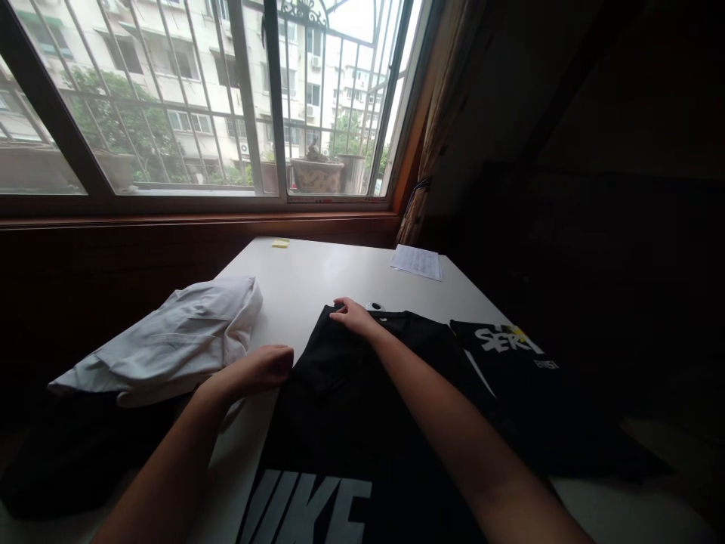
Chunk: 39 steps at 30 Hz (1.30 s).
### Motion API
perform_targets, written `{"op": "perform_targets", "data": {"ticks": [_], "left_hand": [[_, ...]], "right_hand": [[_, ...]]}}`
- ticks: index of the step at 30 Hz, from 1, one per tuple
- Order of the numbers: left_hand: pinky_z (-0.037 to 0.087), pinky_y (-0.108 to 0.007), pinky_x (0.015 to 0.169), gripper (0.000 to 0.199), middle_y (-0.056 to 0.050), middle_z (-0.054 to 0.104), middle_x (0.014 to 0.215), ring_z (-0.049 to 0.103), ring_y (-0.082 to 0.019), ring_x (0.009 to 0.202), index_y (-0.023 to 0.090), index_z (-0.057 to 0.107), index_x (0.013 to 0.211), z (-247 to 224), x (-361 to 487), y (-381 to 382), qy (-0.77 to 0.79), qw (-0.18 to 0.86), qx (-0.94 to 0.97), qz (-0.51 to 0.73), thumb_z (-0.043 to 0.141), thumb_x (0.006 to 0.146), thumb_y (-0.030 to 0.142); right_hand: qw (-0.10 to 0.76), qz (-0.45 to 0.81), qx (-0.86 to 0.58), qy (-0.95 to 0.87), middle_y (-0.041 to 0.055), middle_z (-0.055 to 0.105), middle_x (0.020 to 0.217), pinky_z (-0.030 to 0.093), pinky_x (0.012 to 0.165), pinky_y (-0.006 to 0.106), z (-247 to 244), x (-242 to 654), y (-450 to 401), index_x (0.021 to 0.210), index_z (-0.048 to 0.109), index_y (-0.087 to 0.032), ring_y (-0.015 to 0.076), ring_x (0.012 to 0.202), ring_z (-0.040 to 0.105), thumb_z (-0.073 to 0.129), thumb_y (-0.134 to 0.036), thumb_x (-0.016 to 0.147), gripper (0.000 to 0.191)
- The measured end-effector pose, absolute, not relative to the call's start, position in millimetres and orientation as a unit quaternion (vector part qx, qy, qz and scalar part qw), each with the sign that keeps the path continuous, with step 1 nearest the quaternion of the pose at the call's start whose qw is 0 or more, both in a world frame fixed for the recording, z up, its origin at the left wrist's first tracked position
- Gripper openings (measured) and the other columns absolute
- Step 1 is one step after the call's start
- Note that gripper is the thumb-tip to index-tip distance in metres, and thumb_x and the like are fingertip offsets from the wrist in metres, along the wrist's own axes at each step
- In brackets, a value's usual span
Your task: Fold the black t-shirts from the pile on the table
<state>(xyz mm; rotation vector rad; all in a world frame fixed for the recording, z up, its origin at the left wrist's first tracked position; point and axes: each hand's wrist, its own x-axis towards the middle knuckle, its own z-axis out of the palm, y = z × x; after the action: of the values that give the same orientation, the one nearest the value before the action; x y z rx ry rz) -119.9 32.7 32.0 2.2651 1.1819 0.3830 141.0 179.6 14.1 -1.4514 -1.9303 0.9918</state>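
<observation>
A black T-shirt (351, 408) with large grey letters lies spread on the white table, its collar toward the window. My right hand (356, 316) reaches across it, thumb and fingers pinched on the cloth at the far left shoulder corner. At the shirt's left edge, lower down, my left hand (270, 367) is closed on the cloth near the sleeve; its fingertips are hidden. Just past the collar a small white object with a dark centre (374, 307) shows in part.
Pale folded clothing (175, 332) sits on dark cloth (79, 446) at the left. On the right lies another dark printed shirt (526, 385). Papers (418, 262) and a yellow notepad (280, 243) rest at the far end of the white table (322, 264), below a barred window (272, 98).
</observation>
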Motion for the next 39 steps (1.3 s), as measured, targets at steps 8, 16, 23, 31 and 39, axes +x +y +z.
{"op": "perform_targets", "data": {"ticks": [8,16,23,31,39], "left_hand": [[0.038,-0.028,0.063,0.022,0.000,0.056,0.078,0.050,-0.016,0.069,0.021,0.046,0.075,38,-119,30,0.463,0.251,0.843,0.111,0.055,0.088,0.036],[0.041,-0.031,0.064,0.006,-0.004,0.063,0.082,0.058,-0.020,0.071,0.022,0.050,0.077,52,-107,18,0.504,0.193,0.839,0.069,0.054,0.081,0.019],[0.050,-0.030,0.069,0.008,-0.005,0.066,0.095,0.065,-0.021,0.081,0.021,0.060,0.089,54,-104,14,0.486,0.134,0.860,0.071,0.055,0.087,0.015],[0.033,-0.054,0.120,0.064,-0.012,0.031,0.165,0.020,-0.033,0.154,0.021,0.031,0.157,4,-94,36,0.460,-0.015,0.875,0.147,0.046,0.102,0.051],[0.022,-0.053,0.124,0.067,-0.010,0.023,0.166,0.018,-0.029,0.155,0.023,0.028,0.159,-3,-84,31,0.447,0.070,0.890,0.061,0.041,0.103,0.056]], "right_hand": [[0.311,0.356,-0.533,-0.701,0.0024,0.075,0.100,0.053,0.083,0.026,4,114,208,0.119,0.068,-0.021,0.0153,0.087,0.070,0.071,-0.019,0.083,0.036],[0.321,0.326,-0.537,-0.709,-0.0014,0.077,0.093,0.051,0.090,0.028,-9,92,211,0.104,0.073,-0.024,0.0156,0.089,0.071,0.073,-0.021,0.080,0.024],[0.309,0.275,-0.548,-0.727,-0.0033,0.077,0.093,0.048,0.090,0.029,-16,85,210,0.103,0.073,-0.028,0.0163,0.091,0.070,0.073,-0.032,0.083,0.021],[0.263,0.214,-0.543,-0.768,0.0008,0.076,0.095,0.046,0.085,0.030,-13,82,214,0.103,0.075,-0.026,0.0191,0.095,0.068,0.072,-0.041,0.087,0.022],[0.229,0.167,-0.532,-0.798,0.0035,0.075,0.102,0.043,0.091,0.030,-12,83,211,0.109,0.073,-0.026,0.0200,0.103,0.064,0.067,-0.043,0.093,0.024]]}}
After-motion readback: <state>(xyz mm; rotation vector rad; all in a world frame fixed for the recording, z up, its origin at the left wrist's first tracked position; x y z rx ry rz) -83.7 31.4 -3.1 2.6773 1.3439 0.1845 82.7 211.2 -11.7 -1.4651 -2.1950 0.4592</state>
